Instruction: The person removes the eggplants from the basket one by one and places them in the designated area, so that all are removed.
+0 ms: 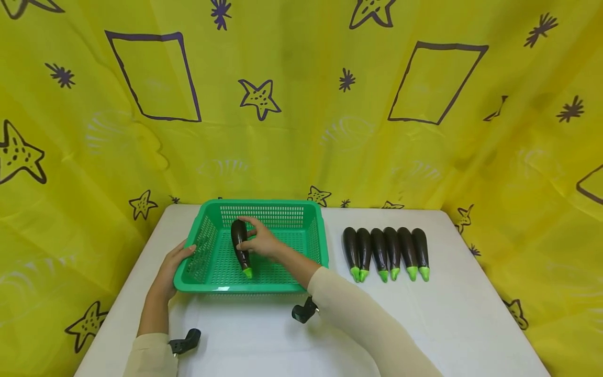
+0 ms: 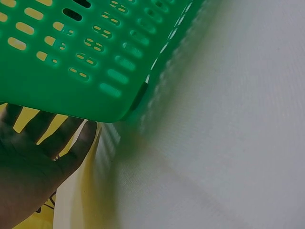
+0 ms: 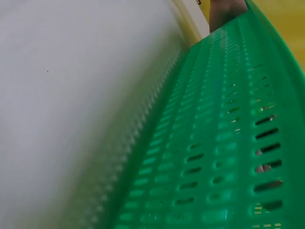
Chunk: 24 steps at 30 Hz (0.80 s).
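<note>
In the head view, my right hand [image 1: 264, 243] pinches a dark eggplant [image 1: 239, 238] with a green stem end, inside a green plastic basket [image 1: 254, 288]. The eggplant slants, stem toward me; I cannot tell whether it touches the basket floor. My left hand [image 1: 170, 268] grips the basket's rim at the left side. In the left wrist view, several fingers of the left hand [image 2: 43, 157] reach up to the basket rim [image 2: 86, 112], their tips partly hidden. The right wrist view shows mostly the basket's slotted wall [image 3: 209, 143], which hides the right hand nearly entirely.
Several more eggplants [image 1: 386, 251] lie in a row on the white table [image 1: 471, 324], right of the basket, stems toward me. A yellow curtain [image 1: 301, 146] with drawn stars hangs behind the table and along its sides. A small black device [image 1: 185, 341] sits at each wrist.
</note>
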Tool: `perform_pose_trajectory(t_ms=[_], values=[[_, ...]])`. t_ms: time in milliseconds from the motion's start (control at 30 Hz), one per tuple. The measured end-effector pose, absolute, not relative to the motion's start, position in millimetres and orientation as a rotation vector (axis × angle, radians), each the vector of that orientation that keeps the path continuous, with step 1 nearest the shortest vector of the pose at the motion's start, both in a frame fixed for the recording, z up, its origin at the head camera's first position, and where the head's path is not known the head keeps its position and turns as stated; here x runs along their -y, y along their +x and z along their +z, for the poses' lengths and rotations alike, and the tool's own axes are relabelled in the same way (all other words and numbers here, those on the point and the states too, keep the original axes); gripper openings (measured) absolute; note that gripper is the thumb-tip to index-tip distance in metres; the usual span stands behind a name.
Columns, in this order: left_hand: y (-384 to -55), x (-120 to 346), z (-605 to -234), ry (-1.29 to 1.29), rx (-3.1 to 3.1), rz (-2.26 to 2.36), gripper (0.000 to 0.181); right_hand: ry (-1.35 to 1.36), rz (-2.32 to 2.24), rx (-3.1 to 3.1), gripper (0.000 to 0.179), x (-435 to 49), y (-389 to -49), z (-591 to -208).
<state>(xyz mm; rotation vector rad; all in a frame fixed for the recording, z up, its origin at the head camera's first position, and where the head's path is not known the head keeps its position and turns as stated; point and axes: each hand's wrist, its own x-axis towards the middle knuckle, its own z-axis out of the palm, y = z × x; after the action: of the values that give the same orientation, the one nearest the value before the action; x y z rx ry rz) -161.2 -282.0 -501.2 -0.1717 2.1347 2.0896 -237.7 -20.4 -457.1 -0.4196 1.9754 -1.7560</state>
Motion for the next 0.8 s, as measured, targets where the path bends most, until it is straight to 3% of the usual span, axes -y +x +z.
perform_pose_trajectory(t_ms=[800], values=[[-159, 282, -501, -0.170, -2.173, 2.056, 0.063, -0.379, -1.809, -2.041, 0.079, -53, -241, -431]])
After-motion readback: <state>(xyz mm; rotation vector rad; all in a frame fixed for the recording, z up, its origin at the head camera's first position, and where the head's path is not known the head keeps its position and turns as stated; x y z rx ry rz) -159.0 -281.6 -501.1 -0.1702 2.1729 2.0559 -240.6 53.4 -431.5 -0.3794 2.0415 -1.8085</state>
